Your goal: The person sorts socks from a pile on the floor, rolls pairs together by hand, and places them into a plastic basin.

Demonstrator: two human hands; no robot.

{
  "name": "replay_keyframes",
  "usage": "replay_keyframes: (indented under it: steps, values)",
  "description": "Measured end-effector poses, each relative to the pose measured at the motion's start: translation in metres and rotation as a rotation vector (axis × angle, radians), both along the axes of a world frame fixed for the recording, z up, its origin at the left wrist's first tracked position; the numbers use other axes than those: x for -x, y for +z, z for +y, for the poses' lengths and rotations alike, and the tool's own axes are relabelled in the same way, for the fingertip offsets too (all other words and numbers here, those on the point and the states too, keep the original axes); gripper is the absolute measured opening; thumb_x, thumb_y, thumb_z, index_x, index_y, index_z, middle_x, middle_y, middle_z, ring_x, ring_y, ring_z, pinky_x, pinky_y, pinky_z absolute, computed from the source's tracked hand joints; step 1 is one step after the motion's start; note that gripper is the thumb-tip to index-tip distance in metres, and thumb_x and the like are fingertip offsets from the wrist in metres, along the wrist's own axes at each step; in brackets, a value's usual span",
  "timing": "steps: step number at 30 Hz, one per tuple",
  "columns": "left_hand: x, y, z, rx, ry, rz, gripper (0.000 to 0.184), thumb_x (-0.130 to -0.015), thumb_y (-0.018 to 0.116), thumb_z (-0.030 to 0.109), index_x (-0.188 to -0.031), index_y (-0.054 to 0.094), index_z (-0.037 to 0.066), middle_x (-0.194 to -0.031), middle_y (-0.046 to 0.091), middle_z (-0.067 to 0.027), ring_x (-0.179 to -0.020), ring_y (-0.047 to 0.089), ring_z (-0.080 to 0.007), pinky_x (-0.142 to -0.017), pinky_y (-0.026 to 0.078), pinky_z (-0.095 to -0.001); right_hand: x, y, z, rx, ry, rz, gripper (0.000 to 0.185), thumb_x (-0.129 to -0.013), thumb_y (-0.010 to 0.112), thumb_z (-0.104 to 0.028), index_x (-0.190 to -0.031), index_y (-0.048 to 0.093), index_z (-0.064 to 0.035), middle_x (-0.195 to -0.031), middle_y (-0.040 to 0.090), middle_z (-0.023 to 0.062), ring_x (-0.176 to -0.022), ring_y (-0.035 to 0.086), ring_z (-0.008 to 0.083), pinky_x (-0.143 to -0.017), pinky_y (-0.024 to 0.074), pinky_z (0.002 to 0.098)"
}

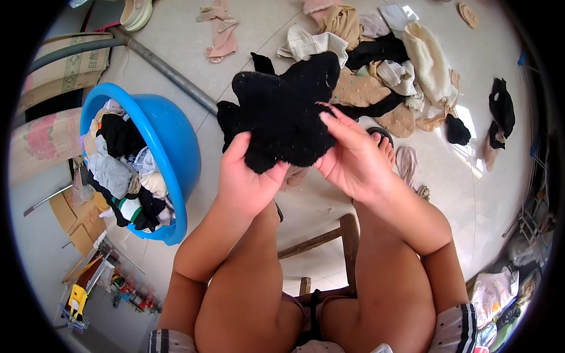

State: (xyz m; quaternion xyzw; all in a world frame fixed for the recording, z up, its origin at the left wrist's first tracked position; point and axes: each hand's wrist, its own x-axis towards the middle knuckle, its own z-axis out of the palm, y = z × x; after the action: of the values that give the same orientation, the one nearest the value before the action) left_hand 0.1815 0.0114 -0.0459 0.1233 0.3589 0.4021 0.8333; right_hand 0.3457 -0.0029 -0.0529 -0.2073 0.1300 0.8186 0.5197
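Observation:
Both of my hands grip a bundle of fuzzy black socks (282,112) in front of my knees. My left hand (250,179) is closed on its lower left edge, thumb on top. On the lower right edge, my right hand (353,156) pinches the cloth between thumb and fingers. Several toe-like ends of the bundle spread upward and to the left; I cannot tell how many socks it holds. Just beyond it lies a loose pile of socks, with a tan dotted sock (359,88) and a cream fluffy sock (426,62) among them.
A blue tub (170,141) full of socks and cloths stands at left. A grey metal pole (170,70) runs along the floor behind it. Pink socks (222,32) lie farther off, black ones (501,109) at right. A wooden stool (348,241) shows between my legs.

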Motion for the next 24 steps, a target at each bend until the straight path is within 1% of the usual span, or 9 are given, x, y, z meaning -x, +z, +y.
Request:
replay_keyframes:
  steps: [2,9,12,15,17,19,21,22,24]
  values:
    - [0.008,-0.001,0.003,0.465,0.121,-0.421,0.036,-0.09,0.037,0.023,-0.119,0.045,0.003,-0.121,0.048,-0.0106,-0.113,0.045,-0.0239,-0.097,0.035,-0.0381,0.012,-0.003,-0.004,0.087,0.042,0.121,0.023,-0.09,0.043,-0.013,-0.111,0.047,-0.0041,-0.107,0.055,0.0077,-0.095,0.056,0.016,-0.082,0.0475,0.0315]
    - [0.016,-0.003,-0.007,0.246,-0.135,-0.268,0.042,-0.088,0.041,0.03,-0.12,0.045,0.004,-0.12,0.048,-0.0098,-0.11,0.047,-0.0218,-0.096,0.038,-0.0358,0.022,0.017,-0.008,0.067,0.089,-0.336,0.014,-0.086,0.049,-0.01,-0.098,0.052,-0.0051,-0.084,0.059,0.0005,-0.077,0.055,0.0068,-0.067,0.0447,0.0205]
    - [0.003,0.0,-0.01,0.156,-0.155,-0.147,0.045,-0.087,0.044,0.032,-0.122,0.041,0.003,-0.12,0.047,-0.0094,-0.11,0.048,-0.0206,-0.094,0.04,-0.0341,0.012,0.026,-0.011,-0.363,-0.001,-1.075,0.021,-0.075,0.061,0.001,-0.092,0.05,-0.0034,-0.072,0.06,0.0007,-0.065,0.056,0.0056,-0.058,0.0418,0.0174]
    - [-0.007,-0.005,-0.017,0.081,-0.072,0.057,0.041,-0.086,0.048,0.024,-0.12,0.041,0.003,-0.117,0.048,-0.0087,-0.105,0.051,-0.0186,-0.089,0.043,-0.0316,0.005,0.038,-0.005,-0.666,0.079,-1.517,0.024,-0.072,0.069,-0.009,-0.09,0.053,-0.0056,-0.072,0.06,0.0066,-0.062,0.058,0.0099,-0.055,0.0449,0.022]
    - [-0.01,-0.005,-0.012,0.057,-0.109,0.057,0.037,-0.086,0.046,0.021,-0.118,0.043,0.003,-0.114,0.051,-0.0086,-0.101,0.053,-0.0175,-0.088,0.044,-0.0301,0.005,0.026,-0.003,-0.58,0.128,-1.434,0.019,-0.076,0.066,-0.015,-0.084,0.055,-0.0028,-0.067,0.059,0.006,-0.06,0.057,0.0095,-0.055,0.0445,0.0224]
    - [-0.01,0.009,-0.003,0.121,-0.191,0.048,0.04,-0.083,0.049,0.02,-0.118,0.043,0.0,-0.109,0.053,-0.0079,-0.097,0.054,-0.0152,-0.085,0.044,-0.0281,0.006,0.011,0.004,-0.271,0.093,-1.031,0.019,-0.08,0.063,-0.018,-0.081,0.055,-0.0009,-0.067,0.059,0.002,-0.06,0.053,0.005,-0.055,0.0428,0.0209]
    - [0.005,0.017,0.007,-0.17,-0.663,0.075,0.05,-0.077,0.056,0.021,-0.119,0.041,-0.002,-0.109,0.052,-0.0077,-0.097,0.052,-0.0139,-0.086,0.042,-0.028,0.009,-0.008,0.008,-0.228,0.124,-0.922,0.022,-0.084,0.059,-0.021,-0.079,0.055,-0.0005,-0.065,0.055,-0.0027,-0.059,0.047,0.002,-0.053,0.0396,0.0198]
    - [0.002,0.024,0.004,-0.089,-0.739,0.08,0.06,-0.069,0.062,0.019,-0.12,0.039,-0.002,-0.109,0.051,-0.0073,-0.098,0.05,-0.0141,-0.087,0.04,-0.0295,0.017,-0.023,0.005,-0.241,0.177,-0.882,0.021,-0.084,0.059,-0.021,-0.079,0.055,-0.0009,-0.063,0.053,-0.0033,-0.058,0.045,0.0021,-0.052,0.0383,0.0196]
    - [0.003,0.023,0.002,-0.051,-0.883,-0.086,0.061,-0.072,0.059,0.024,-0.122,0.037,-0.002,-0.113,0.049,-0.0087,-0.102,0.048,-0.0166,-0.09,0.037,-0.0321,0.041,-0.048,-0.008,-0.347,0.328,-0.841,0.021,-0.085,0.058,-0.021,-0.078,0.055,-0.0015,-0.062,0.05,-0.0041,-0.059,0.042,0.0023,-0.053,0.0361,0.0194]
